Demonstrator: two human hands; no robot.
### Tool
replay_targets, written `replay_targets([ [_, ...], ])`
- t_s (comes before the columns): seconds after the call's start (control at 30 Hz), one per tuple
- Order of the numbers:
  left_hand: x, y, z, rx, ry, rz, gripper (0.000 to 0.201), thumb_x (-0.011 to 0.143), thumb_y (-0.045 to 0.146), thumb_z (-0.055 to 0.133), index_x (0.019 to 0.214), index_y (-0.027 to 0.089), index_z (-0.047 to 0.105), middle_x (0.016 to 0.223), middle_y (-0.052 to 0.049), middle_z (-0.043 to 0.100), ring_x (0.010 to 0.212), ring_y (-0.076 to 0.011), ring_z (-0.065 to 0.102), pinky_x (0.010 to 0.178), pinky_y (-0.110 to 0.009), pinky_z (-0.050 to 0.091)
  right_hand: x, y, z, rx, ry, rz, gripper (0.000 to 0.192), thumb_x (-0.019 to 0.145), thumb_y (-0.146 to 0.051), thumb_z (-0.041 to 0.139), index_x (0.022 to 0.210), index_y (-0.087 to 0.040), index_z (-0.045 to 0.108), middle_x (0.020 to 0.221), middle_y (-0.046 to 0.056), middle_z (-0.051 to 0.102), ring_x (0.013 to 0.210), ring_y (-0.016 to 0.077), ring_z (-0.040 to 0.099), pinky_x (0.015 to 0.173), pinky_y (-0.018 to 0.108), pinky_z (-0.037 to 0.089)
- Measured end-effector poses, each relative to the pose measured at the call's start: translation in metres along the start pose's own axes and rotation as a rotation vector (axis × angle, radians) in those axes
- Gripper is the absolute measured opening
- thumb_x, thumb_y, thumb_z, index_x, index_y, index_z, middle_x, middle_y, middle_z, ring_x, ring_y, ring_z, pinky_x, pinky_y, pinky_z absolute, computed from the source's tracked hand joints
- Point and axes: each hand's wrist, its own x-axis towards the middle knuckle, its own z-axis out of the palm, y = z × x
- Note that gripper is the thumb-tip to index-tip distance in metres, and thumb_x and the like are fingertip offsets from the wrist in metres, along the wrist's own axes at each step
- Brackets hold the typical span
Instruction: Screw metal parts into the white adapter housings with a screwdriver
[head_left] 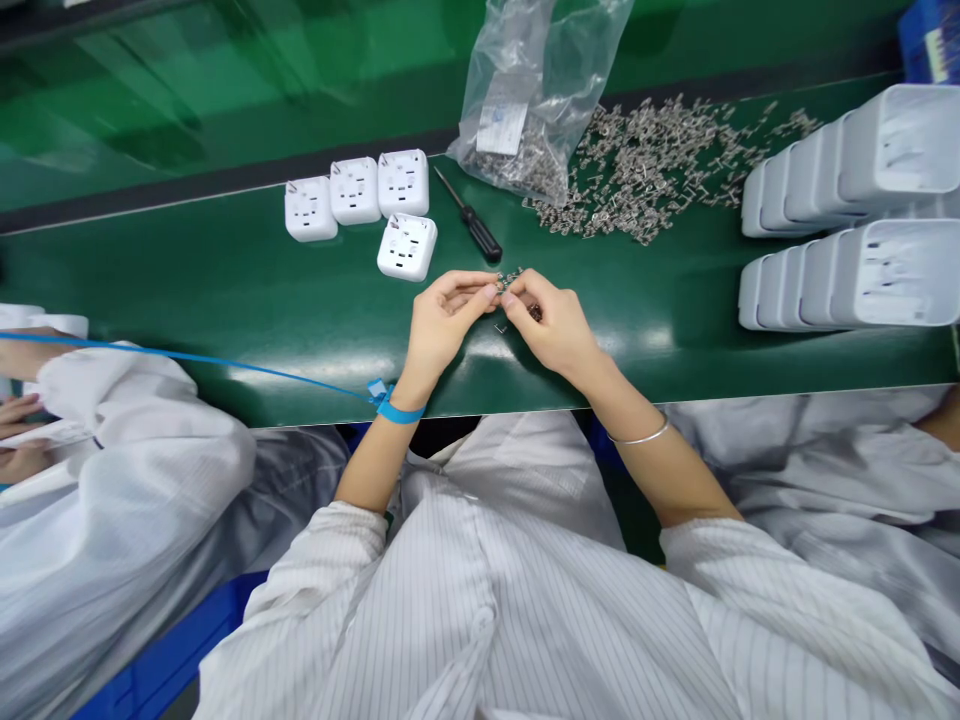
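My left hand and my right hand meet over the green belt, fingertips pinched together on small metal clips. One loose clip lies on the belt just below the fingertips. A large scatter of the same metal clips spreads at the back right, beside a clear plastic bag holding more. A black screwdriver lies just beyond my hands. Several white socket cubes stand to the back left.
Rows of white plastic housings are stacked at the right. A co-worker's sleeve and hand are at the left, another person's garment at the right. A blue wrist-strap cord runs leftward from my left wrist.
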Motion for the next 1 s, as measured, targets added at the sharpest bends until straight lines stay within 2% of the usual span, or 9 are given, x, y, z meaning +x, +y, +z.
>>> replay_targets([
  [0.2, 0.000, 0.002, 0.000, -0.001, 0.003, -0.027, 0.039, 0.076, 0.049, 0.084, 0.100, 0.020, 0.073, 0.102, -0.004, 0.079, 0.093, -0.0170, 0.077, 0.086, -0.030, 0.064, 0.000, 0.001, 0.000, -0.066, -0.039, -0.095, 0.044, 0.102, -0.055, 0.039, 0.072, -0.022, 0.042, 0.062, -0.003, 0.045, 0.056, 0.0113, 0.040, 0.059, 0.028, 0.032],
  [0.43, 0.000, 0.006, 0.000, 0.000, -0.024, -0.058, 0.038, 0.078, 0.050, 0.082, 0.100, 0.020, 0.077, 0.092, -0.002, 0.079, 0.083, -0.0150, 0.076, 0.082, -0.029, 0.064, 0.000, 0.005, 0.001, -0.086, -0.015, -0.161, 0.041, 0.104, -0.055, 0.032, 0.081, -0.024, 0.044, 0.069, -0.001, 0.050, 0.059, 0.0126, 0.047, 0.061, 0.028, 0.037],
  [0.63, -0.002, 0.002, 0.001, 0.025, -0.052, -0.050, 0.035, 0.077, 0.050, 0.082, 0.093, 0.019, 0.077, 0.087, -0.002, 0.077, 0.080, -0.0126, 0.074, 0.080, -0.025, 0.062, -0.002, 0.003, 0.002, -0.038, 0.029, -0.141, 0.043, 0.103, -0.059, 0.034, 0.082, -0.023, 0.046, 0.067, -0.002, 0.053, 0.059, 0.0123, 0.050, 0.061, 0.028, 0.040],
  [0.73, -0.004, 0.002, 0.003, 0.094, -0.054, 0.007, 0.031, 0.084, 0.049, 0.076, 0.094, 0.019, 0.076, 0.088, -0.001, 0.075, 0.080, -0.0117, 0.073, 0.079, -0.025, 0.061, -0.003, -0.002, 0.001, 0.111, 0.118, -0.054, 0.044, 0.101, -0.061, 0.038, 0.081, -0.023, 0.049, 0.059, -0.004, 0.047, 0.053, 0.0111, 0.046, 0.058, 0.026, 0.040],
  [0.83, -0.007, 0.005, 0.005, 0.254, -0.021, 0.217, 0.024, 0.091, 0.045, 0.070, 0.094, 0.021, 0.075, 0.091, -0.002, 0.072, 0.085, -0.0127, 0.070, 0.081, -0.027, 0.059, 0.000, -0.003, -0.001, 0.387, 0.186, 0.101, 0.045, 0.099, -0.062, 0.040, 0.079, -0.023, 0.050, 0.050, -0.006, 0.041, 0.043, 0.0098, 0.037, 0.047, 0.024, 0.033],
  [0.93, -0.008, 0.008, 0.010, 0.490, -0.045, 0.439, 0.022, 0.094, 0.043, 0.065, 0.096, 0.025, 0.076, 0.099, -0.004, 0.071, 0.100, -0.0182, 0.068, 0.095, -0.038, 0.055, 0.007, 0.000, -0.001, 0.653, 0.052, 0.287, 0.048, 0.097, -0.064, 0.040, 0.074, -0.023, 0.050, 0.045, -0.006, 0.040, 0.037, 0.0085, 0.028, 0.038, 0.023, 0.022],
  [1.0, -0.008, 0.007, 0.013, 0.634, -0.123, 0.485, 0.024, 0.095, 0.044, 0.062, 0.103, 0.027, 0.077, 0.110, -0.006, 0.070, 0.116, -0.0232, 0.064, 0.107, -0.046, 0.048, 0.011, 0.002, -0.001, 0.788, -0.085, 0.406, 0.050, 0.096, -0.065, 0.042, 0.070, -0.022, 0.049, 0.043, -0.006, 0.039, 0.035, 0.0072, 0.024, 0.036, 0.023, 0.018],
])
